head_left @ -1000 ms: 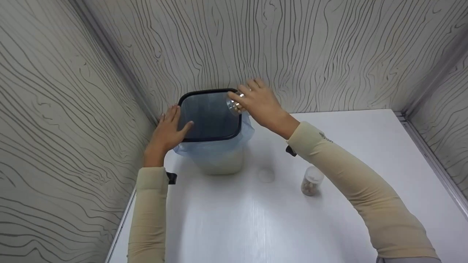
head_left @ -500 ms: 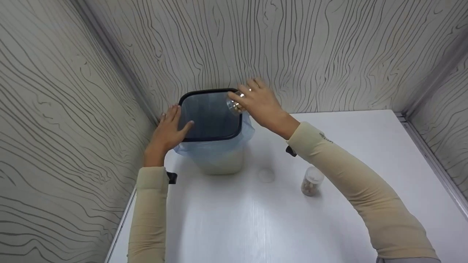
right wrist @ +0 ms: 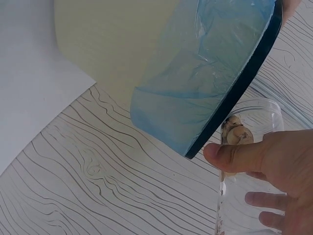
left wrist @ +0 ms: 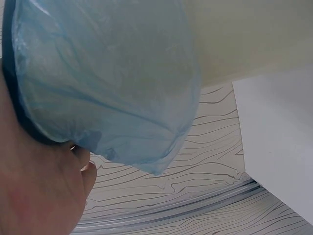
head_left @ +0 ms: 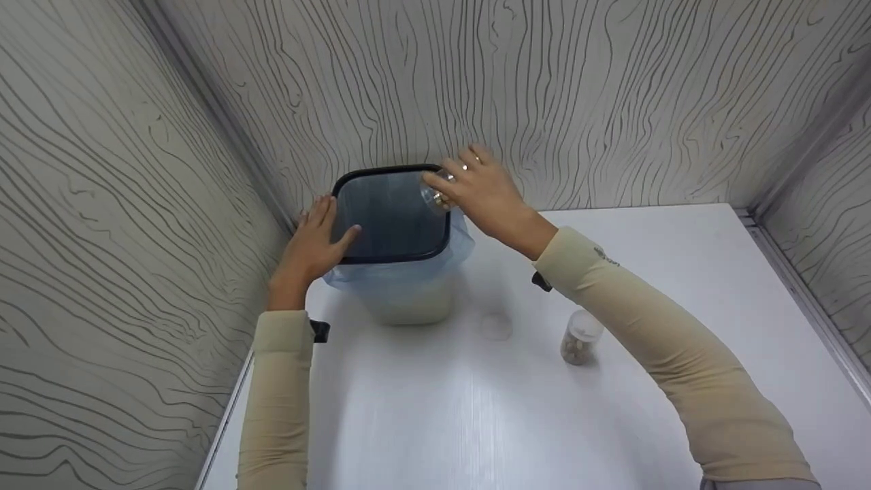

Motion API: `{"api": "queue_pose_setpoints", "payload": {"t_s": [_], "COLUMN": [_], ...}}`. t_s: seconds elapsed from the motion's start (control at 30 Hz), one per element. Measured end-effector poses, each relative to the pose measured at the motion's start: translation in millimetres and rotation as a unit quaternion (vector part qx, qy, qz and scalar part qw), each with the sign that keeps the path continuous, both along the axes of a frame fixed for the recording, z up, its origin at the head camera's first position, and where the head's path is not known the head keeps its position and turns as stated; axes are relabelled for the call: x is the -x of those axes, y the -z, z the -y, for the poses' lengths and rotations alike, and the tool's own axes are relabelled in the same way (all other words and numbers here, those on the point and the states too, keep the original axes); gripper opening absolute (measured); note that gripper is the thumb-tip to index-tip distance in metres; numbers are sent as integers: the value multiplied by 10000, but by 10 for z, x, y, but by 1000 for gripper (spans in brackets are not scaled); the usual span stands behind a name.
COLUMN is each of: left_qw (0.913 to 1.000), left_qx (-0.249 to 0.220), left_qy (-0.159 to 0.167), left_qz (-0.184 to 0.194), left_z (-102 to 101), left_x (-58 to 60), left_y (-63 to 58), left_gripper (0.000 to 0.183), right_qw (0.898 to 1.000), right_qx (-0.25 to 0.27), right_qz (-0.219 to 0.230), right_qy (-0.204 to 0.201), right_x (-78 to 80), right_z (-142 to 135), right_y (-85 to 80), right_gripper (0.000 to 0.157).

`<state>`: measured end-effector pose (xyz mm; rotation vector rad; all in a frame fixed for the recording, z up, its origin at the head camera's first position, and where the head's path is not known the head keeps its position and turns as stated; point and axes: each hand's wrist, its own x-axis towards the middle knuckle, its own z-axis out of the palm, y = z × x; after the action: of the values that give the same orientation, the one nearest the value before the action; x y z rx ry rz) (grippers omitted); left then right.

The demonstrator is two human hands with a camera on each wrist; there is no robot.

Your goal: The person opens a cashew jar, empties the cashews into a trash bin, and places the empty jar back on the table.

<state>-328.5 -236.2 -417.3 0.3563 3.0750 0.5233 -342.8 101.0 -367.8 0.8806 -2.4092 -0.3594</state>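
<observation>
A pale trash can (head_left: 415,306) lined with a blue plastic bag (head_left: 388,275) stands at the back left of the table, its black rim (head_left: 395,258) facing up. My left hand (head_left: 313,241) holds the rim's left side, fingers outside and thumb over the opening. With my right hand (head_left: 486,194) I grip a clear plastic jar (head_left: 434,196), tilted over the can's right edge. Brownish lumpy pieces (right wrist: 238,134) lie inside that jar near its mouth; their kind is hard to tell. My thumb (right wrist: 234,155) presses one side of the jar, close to the rim.
A second clear jar (head_left: 580,338) with a whitish top and similar pieces stands on the white table (head_left: 435,415), below my right forearm. A round translucent lid (head_left: 495,327) lies right of the can. Wood-patterned walls (head_left: 612,102) enclose the back and sides.
My right hand shifts very slightly with the tilted jar, and the pieces seen in the jar look a little fewer. The left hand and the can stay put.
</observation>
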Motion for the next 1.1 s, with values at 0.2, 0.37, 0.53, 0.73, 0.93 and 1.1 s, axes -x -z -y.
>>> {"api": "queue_pose_setpoints", "payload": {"t_s": [0.2, 0.37, 0.53, 0.73, 0.93, 1.1], "left_qw": [10000, 10000, 10000, 10000, 10000, 10000], "left_qx": [-15, -7, -50, -53, 42, 8], "left_qy": [-11, -17, -13, -11, 27, 28], "left_qz": [-5, 11, -44, -5, 38, 59], "left_z": [-1, -4, -7, -13, 3, 0], "left_x": [2, -2, -15, -11, 21, 19], "left_y": [5, 1, 0, 0, 3, -8], "left_gripper": [90, 90, 89, 88, 89, 89], "right_qw": [10000, 10000, 10000, 9999, 9999, 10000], "right_qx": [-22, -54, -57, -69, -57, -77], "right_qz": [-5, 13, -30, -106, -143, -21], "right_qy": [-18, -2, -2, 17, 30, 43], "right_x": [3, -3, -4, -3, 7, 6], "right_z": [-6, -8, 2, 13, 13, 4], "right_y": [9, 5, 2, -2, -2, -11], "right_gripper": [67, 69, 67, 63, 65, 70]}}
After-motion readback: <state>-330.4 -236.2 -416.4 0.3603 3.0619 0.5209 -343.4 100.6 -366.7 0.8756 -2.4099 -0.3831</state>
